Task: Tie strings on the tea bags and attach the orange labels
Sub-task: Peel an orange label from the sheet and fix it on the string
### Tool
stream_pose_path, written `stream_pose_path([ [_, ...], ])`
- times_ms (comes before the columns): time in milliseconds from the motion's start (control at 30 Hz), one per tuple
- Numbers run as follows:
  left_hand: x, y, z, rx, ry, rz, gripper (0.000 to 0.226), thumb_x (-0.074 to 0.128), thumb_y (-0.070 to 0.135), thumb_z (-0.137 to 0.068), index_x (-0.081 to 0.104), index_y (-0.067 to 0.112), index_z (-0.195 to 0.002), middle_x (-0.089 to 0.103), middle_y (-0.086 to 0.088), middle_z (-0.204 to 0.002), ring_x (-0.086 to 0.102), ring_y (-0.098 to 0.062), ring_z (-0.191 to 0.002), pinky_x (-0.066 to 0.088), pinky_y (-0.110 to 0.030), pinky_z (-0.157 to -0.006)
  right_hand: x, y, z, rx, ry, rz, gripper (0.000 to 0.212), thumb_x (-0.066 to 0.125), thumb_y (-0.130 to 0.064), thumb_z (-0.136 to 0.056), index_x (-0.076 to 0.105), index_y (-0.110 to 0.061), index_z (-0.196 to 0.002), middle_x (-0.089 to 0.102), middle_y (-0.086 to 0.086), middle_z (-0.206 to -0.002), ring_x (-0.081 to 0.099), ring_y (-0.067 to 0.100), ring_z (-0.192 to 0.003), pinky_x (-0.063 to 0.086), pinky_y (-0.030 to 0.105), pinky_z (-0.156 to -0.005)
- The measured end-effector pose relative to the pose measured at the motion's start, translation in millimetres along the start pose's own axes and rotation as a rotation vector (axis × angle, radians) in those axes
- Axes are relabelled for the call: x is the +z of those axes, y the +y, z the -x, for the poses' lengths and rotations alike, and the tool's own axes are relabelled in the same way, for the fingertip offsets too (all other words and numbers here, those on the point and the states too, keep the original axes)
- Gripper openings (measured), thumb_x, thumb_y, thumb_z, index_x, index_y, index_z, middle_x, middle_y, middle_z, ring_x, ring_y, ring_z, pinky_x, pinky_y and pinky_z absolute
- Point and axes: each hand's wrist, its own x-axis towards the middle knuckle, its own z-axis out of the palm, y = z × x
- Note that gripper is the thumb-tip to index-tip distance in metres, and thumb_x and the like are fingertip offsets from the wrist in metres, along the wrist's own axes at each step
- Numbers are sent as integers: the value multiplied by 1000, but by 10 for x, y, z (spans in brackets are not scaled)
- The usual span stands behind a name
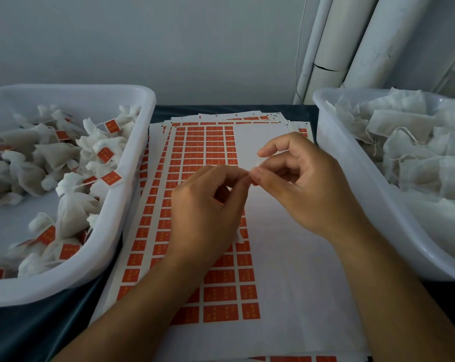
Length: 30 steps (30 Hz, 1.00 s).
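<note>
Right now both hands meet above the label sheet (273, 231) in the middle of the table (64, 327): the left hand (208, 212) and the right hand (305, 184) have their fingertips pinched together around something small and pale, most likely a string end or a peeled label, though it is too small to tell which. A white scrap showing under the left palm may be a tea bag held there; that is not certain. Finished tea bags (72, 158), gathered at the neck and carrying orange labels (111, 178), lie in the left tub (132, 205); untied bags (404, 142) with loose strings fill the right tub (352, 184). These bags look very light, soft and limp, so one would sag and bunch wherever it is taken; the gathered neck seems the best place to hold, since the thin fabric could tear if pulled hard. The string appears fine and slippery, needing a fingertip pinch close to its end. The labels look thin and probably sticky, so they are best lifted by a corner or edge and folded over the string before they curl or cling to a finger.
</note>
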Motion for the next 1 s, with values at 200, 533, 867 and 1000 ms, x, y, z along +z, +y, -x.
stream_pose_path([
  [200,-3,10,2,-145,-5,71,9,71,29,-94,69,38,-93,66,24,-79,66,-4,-80,52,-8,-63,-43,42,-14,26,27,102,33,72,-47,-88,56,-40,-115,62,-29,-104,65,-8,-94,52,5,-74],
  [533,-28,40,-31,-251,-112,337,8,65,29,-97,71,28,-91,68,16,-75,65,-9,-69,48,-11,-56,78,55,7,45,-57,-22,20,64,-38,-97,75,-26,-109,75,-15,-97,72,7,-92,62,26,-79],
  [867,8,9,6,-366,-94,404,17,63,41,-98,55,42,-113,64,25,-97,61,11,-96,48,-2,-65,128,-64,-2,-8,72,99,28,51,-48,-95,65,-25,-104,67,-18,-97,67,3,-87,53,11,-77],
  [1000,2,-44,-52,-522,54,433,10,50,45,-103,56,36,-106,66,16,-95,66,-1,-89,54,-13,-70,149,-275,-117,-103,148,127,19,53,-43,-99,63,-27,-103,61,-26,-90,63,-6,-85,46,3,-74],
])
